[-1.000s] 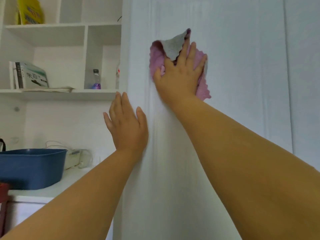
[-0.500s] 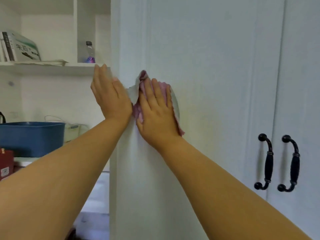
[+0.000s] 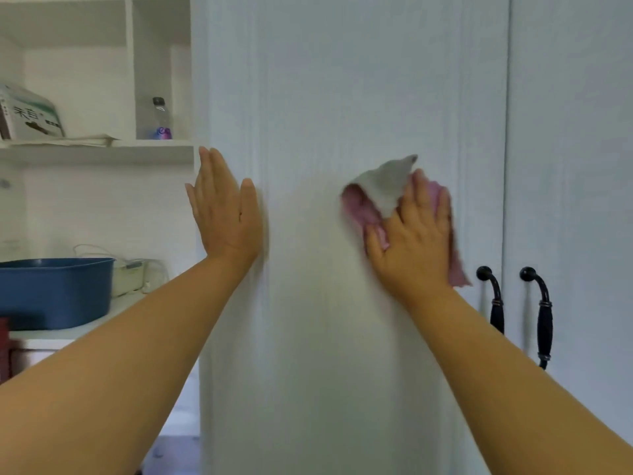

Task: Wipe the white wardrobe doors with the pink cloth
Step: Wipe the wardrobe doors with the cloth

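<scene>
White panelled wardrobe doors fill most of the head view, with open white shelving to their left. Against the left-hand door panel the pink cloth is spread flat, one grey-white corner folded up above it and a pink edge hanging down on the right, just beside the door's dark handle. The right hand presses the cloth to the door with straight, close-set fingers, nothing curled round it. The left hand lies flat on the door's left edge, fingers straight and pointing up, holding nothing, well apart from the cloth. Two black curved handles stand side by side where the doors meet. On the shelf sit a tilted box, some papers and a small clear bottle. Lower left, a blue plastic basin rests on a white counter.
</scene>
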Tool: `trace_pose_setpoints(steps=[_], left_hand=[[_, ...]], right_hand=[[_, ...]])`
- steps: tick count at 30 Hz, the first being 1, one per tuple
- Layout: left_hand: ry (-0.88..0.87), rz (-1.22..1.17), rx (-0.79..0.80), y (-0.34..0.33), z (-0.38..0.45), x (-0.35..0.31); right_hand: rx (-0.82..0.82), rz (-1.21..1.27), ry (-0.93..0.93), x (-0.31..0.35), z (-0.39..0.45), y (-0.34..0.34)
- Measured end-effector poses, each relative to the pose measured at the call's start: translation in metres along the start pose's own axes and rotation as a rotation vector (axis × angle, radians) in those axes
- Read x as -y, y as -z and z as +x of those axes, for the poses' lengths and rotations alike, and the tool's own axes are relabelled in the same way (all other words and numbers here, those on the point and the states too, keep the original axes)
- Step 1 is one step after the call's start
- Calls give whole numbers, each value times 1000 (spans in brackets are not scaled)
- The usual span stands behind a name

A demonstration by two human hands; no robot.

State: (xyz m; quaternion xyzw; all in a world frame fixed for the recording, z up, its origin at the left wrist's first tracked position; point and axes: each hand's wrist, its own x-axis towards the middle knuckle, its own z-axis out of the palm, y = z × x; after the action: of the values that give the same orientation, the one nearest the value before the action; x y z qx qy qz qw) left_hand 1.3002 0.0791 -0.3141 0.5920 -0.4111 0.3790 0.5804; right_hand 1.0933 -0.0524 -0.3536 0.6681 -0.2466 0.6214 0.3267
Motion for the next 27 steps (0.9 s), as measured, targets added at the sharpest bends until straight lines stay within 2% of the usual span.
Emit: trace_pose_setpoints(steps=[3,5,8,10,14,16,19,21,24,27], left_hand=[[-26,-3,1,-1,0,4],[-34,1,8,-1,0,7],[-79,-16,33,3,3,10],[-89,-30,64,7,5,12],[-82,42,47,10,0,7],[-105,55,42,8,-5,-2],[-122,110,47,1,-11,-4],[-168,202,53,-3,-13,2],[-211,209,69,-4,-13,11],[-218,126,62,-4,-12,12]], right_hand=[[-19,-25,-207,24,4,-6],[-25,44,-241,65,14,-13],[0,136,8,125,23,-28],[-29,239,130,140,24,-35],[-43,291,309,97,13,-32],[-45,250,250,55,8,-21],[-1,90,44,-5,-1,-2],[31,34,-118,-19,-4,4],[-36,-44,-254,6,7,0],[-77,-7,-197,46,33,-10]])
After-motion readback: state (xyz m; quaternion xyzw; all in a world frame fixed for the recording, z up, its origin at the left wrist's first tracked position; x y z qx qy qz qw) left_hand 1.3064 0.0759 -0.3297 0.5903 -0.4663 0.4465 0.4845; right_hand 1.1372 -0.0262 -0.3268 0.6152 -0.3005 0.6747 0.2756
